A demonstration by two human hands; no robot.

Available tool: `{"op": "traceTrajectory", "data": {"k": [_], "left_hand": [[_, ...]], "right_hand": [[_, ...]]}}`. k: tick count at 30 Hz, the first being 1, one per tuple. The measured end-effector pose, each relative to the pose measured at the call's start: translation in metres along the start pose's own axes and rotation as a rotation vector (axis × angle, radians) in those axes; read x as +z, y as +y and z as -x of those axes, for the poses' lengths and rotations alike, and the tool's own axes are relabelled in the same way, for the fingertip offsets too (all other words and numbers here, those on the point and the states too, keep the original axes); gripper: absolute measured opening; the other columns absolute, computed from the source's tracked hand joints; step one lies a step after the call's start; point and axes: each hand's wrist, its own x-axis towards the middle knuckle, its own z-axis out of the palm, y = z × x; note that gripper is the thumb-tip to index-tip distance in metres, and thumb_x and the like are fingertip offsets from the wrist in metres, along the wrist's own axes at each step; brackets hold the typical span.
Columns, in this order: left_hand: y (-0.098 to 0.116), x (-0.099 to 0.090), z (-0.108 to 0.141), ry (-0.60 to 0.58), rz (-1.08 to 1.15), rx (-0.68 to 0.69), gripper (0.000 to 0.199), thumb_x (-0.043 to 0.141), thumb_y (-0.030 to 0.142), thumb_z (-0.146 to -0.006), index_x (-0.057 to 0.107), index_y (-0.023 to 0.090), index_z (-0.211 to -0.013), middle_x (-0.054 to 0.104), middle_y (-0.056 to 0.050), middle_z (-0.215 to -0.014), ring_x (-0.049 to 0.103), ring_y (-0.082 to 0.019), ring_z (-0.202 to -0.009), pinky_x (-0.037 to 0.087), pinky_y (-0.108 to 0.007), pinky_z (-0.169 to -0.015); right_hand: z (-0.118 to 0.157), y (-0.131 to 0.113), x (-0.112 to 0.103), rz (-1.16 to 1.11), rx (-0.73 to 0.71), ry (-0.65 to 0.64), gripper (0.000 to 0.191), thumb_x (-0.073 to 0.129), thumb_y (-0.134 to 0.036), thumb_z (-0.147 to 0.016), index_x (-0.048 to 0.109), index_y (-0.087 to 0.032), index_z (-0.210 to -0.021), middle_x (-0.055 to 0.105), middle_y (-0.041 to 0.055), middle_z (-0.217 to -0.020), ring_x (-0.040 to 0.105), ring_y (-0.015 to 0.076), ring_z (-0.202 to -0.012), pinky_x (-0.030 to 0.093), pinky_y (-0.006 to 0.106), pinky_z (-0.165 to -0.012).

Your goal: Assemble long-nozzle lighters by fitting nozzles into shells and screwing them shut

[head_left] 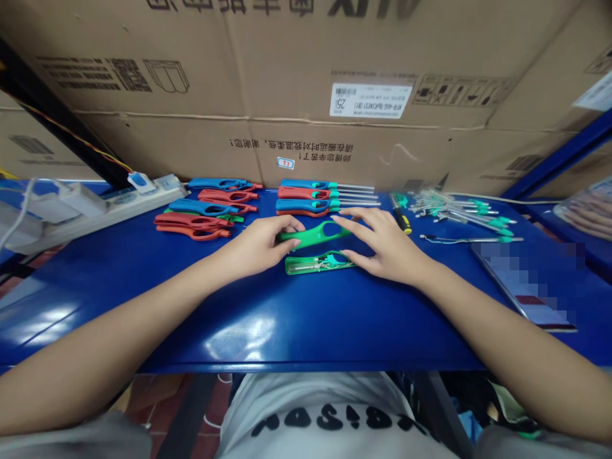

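My left hand [265, 243] pinches the left end of a green lighter casing half [310, 236], thumb in front and fingers behind. Just below it, a second green casing half [299, 265] lies on the table, open side up, with a metal tube and teal parts inside. My right hand [385, 245] is at the right ends of both halves. Its fingers are spread, with the index fingertip by the upper half's loop and the thumb at the lower half's right end. Whether these fingertips press on the plastic I cannot tell.
Red, blue and green casing halves [191, 220] lie stacked at left. Several lighters with metal tubes [306, 192] are behind my hands. A yellow-black screwdriver [401, 215], a pile of metal-tube inserts [459, 207], a phone-like slab [521, 287] and a power strip [129, 207] surround them. Cardboard [191, 140] stands behind.
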Motion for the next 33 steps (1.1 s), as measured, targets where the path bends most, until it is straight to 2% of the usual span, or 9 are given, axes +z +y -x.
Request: {"op": "traceTrajectory", "data": {"k": [2, 5, 7, 9, 12, 15, 23, 33], "left_hand": [[0.004, 0.003, 0.002, -0.053, 0.161, -0.007, 0.021, 0.057, 0.031, -0.091, 0.062, 0.018, -0.107, 0.070, -0.006, -0.101, 0.068, -0.021, -0.089, 0.054, -0.034, -0.077], [0.009, 0.006, 0.004, -0.133, 0.300, -0.045, 0.023, 0.057, 0.029, -0.091, 0.061, 0.017, -0.110, 0.071, -0.008, -0.104, 0.068, -0.021, -0.089, 0.055, -0.033, -0.074], [0.011, 0.006, 0.005, -0.123, 0.259, -0.033, 0.024, 0.055, 0.028, -0.092, 0.063, 0.016, -0.111, 0.072, -0.008, -0.105, 0.069, -0.020, -0.087, 0.054, -0.033, -0.074], [0.012, 0.004, 0.005, -0.082, 0.117, 0.031, 0.025, 0.058, 0.029, -0.092, 0.067, 0.016, -0.111, 0.072, -0.008, -0.106, 0.068, -0.020, -0.088, 0.053, -0.033, -0.076], [0.015, 0.001, 0.005, -0.066, -0.082, 0.144, 0.027, 0.067, 0.032, -0.089, 0.070, 0.017, -0.111, 0.072, -0.007, -0.106, 0.067, -0.021, -0.093, 0.051, -0.033, -0.082], [0.017, 0.000, 0.007, -0.115, -0.128, 0.185, 0.028, 0.068, 0.033, -0.089, 0.071, 0.017, -0.112, 0.070, -0.007, -0.105, 0.067, -0.020, -0.093, 0.051, -0.031, -0.082], [0.018, 0.001, 0.011, -0.175, -0.269, 0.169, 0.024, 0.068, 0.029, -0.090, 0.072, 0.018, -0.111, 0.070, -0.006, -0.106, 0.066, -0.022, -0.098, 0.051, -0.035, -0.088], [0.016, 0.004, 0.009, -0.196, -0.300, 0.161, 0.024, 0.071, 0.028, -0.089, 0.071, 0.019, -0.111, 0.071, -0.006, -0.106, 0.066, -0.023, -0.098, 0.051, -0.033, -0.086]], "right_hand": [[0.000, -0.001, 0.000, -0.018, 0.009, 0.001, 0.055, 0.058, -0.042, -0.097, 0.049, -0.019, -0.147, 0.059, 0.0168, -0.138, 0.053, 0.0317, -0.127, 0.039, 0.048, -0.106], [-0.002, -0.004, 0.001, -0.064, 0.031, -0.033, 0.044, 0.060, -0.043, -0.097, 0.059, -0.019, -0.133, 0.069, 0.0131, -0.116, 0.062, 0.0288, -0.108, 0.042, 0.044, -0.095], [-0.002, -0.005, 0.001, -0.095, 0.046, -0.053, 0.039, 0.061, -0.044, -0.096, 0.062, -0.018, -0.126, 0.071, 0.0113, -0.109, 0.063, 0.0275, -0.102, 0.042, 0.042, -0.090], [-0.003, -0.005, 0.002, -0.124, 0.059, -0.074, 0.038, 0.062, -0.044, -0.095, 0.063, -0.018, -0.122, 0.071, 0.0101, -0.106, 0.063, 0.0266, -0.100, 0.041, 0.040, -0.088], [-0.003, -0.005, 0.003, -0.167, 0.073, -0.112, 0.036, 0.063, -0.044, -0.095, 0.064, -0.018, -0.120, 0.070, 0.0094, -0.106, 0.061, 0.0259, -0.101, 0.040, 0.040, -0.087], [-0.002, -0.004, 0.005, -0.223, 0.071, -0.151, 0.034, 0.063, -0.043, -0.095, 0.065, -0.020, -0.119, 0.069, 0.0095, -0.112, 0.060, 0.0254, -0.104, 0.038, 0.040, -0.090], [0.000, 0.000, 0.009, -0.281, 0.049, -0.219, 0.035, 0.062, -0.045, -0.095, 0.068, -0.021, -0.119, 0.067, 0.0104, -0.113, 0.059, 0.0269, -0.107, 0.037, 0.044, -0.096], [0.002, 0.002, 0.013, -0.238, 0.061, -0.240, 0.041, 0.063, -0.048, -0.094, 0.068, -0.022, -0.125, 0.064, 0.0107, -0.115, 0.058, 0.0269, -0.107, 0.038, 0.045, -0.096]]}}
